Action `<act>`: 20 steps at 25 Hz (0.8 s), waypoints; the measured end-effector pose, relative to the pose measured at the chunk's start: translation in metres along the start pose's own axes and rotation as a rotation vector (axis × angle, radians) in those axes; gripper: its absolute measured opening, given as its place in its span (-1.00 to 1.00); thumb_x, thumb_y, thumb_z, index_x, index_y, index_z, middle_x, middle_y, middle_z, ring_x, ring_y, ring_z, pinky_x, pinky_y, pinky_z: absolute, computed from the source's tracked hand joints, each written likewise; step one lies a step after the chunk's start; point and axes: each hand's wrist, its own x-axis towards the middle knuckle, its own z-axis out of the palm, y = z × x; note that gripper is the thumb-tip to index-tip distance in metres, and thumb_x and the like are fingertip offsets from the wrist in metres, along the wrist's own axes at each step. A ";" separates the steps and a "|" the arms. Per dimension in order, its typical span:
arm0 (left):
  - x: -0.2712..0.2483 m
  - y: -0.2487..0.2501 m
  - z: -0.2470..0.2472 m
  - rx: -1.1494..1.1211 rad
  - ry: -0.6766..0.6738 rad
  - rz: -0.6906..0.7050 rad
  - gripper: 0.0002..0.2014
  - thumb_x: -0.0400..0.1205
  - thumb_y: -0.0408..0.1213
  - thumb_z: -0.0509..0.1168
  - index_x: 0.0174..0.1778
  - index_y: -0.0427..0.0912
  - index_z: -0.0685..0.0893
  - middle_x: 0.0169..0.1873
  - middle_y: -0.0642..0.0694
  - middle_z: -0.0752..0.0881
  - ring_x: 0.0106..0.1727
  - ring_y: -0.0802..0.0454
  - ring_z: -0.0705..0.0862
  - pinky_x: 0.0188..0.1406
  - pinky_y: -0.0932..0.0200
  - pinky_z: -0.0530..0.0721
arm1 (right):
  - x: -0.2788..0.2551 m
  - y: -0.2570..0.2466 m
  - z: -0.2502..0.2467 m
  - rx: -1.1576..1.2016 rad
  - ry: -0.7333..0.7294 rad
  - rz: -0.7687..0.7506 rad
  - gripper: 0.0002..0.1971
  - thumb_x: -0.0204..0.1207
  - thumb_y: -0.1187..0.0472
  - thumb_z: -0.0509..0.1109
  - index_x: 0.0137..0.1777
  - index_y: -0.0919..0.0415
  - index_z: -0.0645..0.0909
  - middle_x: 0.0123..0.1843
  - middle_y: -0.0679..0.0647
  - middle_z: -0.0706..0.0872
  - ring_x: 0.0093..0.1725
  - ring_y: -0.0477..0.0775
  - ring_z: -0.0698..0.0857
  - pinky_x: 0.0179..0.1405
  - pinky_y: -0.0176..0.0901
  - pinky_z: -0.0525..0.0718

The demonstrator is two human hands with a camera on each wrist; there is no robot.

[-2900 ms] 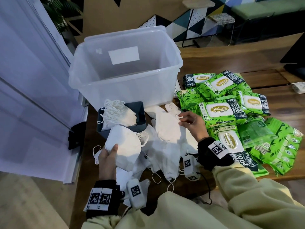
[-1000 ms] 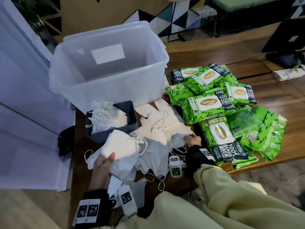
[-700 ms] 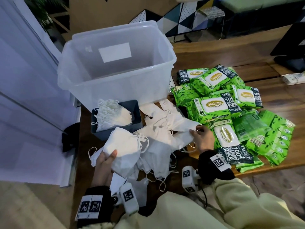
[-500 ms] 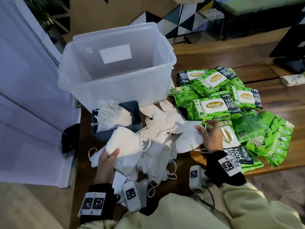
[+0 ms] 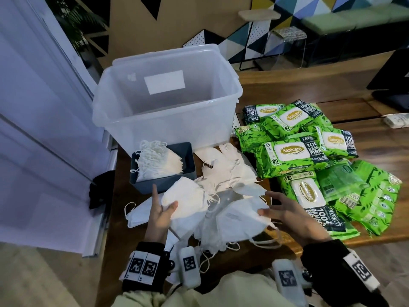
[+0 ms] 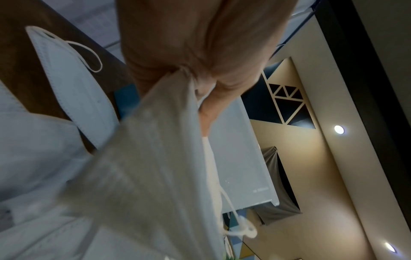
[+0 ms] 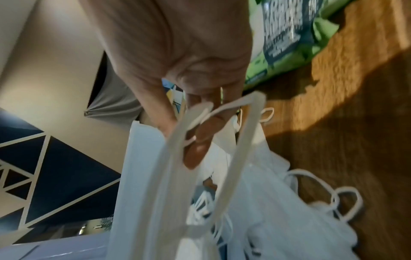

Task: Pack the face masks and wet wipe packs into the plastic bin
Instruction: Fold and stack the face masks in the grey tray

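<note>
No contents can be seen in the clear plastic bin (image 5: 163,111); stacked masks fill the grey tray (image 5: 188,161). A mask stack (image 5: 186,202) is pinched by the left hand (image 5: 158,214). A single mask (image 5: 239,220), earlier drawn rightward, is now brought back over the pile, pinched by the right hand (image 5: 287,214).

Left hand (image 5: 159,214) raised palm-up, thumb pressed down on a white mask stack (image 5: 183,201) (index finger pointing straight ahead), right hand (image 5: 290,216) reaching leftward, thumb and fingers pinching another folded mask (image 5: 238,218), both wrists in black tagged bands, pale sleeves
</note>
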 end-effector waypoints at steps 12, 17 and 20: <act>-0.001 0.002 0.016 0.206 -0.199 -0.017 -0.63 0.65 -0.59 0.14 0.33 -0.19 0.56 0.34 -0.24 0.58 0.09 0.04 0.63 0.04 0.38 0.62 | 0.045 0.019 0.053 -0.541 -0.007 -1.181 -0.71 0.61 0.30 0.21 0.19 -0.02 0.65 0.14 0.04 0.77 0.25 -0.14 0.66 0.27 -0.30 0.59; -0.004 0.003 0.018 0.210 -0.089 -0.030 -0.67 0.70 -0.27 0.18 0.37 -0.26 0.57 0.34 -0.19 0.59 0.34 -0.03 0.54 0.40 0.13 0.46 | 0.058 0.055 0.066 -0.757 -0.073 -1.232 -0.79 0.61 0.17 0.29 0.12 0.08 0.73 0.28 0.06 0.69 0.28 -0.07 0.65 0.35 -0.26 0.55; -0.005 -0.002 0.016 0.332 -0.102 0.059 -0.56 0.58 -0.39 0.36 0.40 -0.22 0.52 0.34 -0.21 0.58 0.30 -0.06 0.55 0.24 0.15 0.55 | 0.064 0.057 0.071 -0.821 -0.141 -1.231 -0.76 0.58 0.23 0.33 0.20 0.05 0.68 0.35 0.07 0.65 0.38 -0.07 0.58 0.40 -0.25 0.52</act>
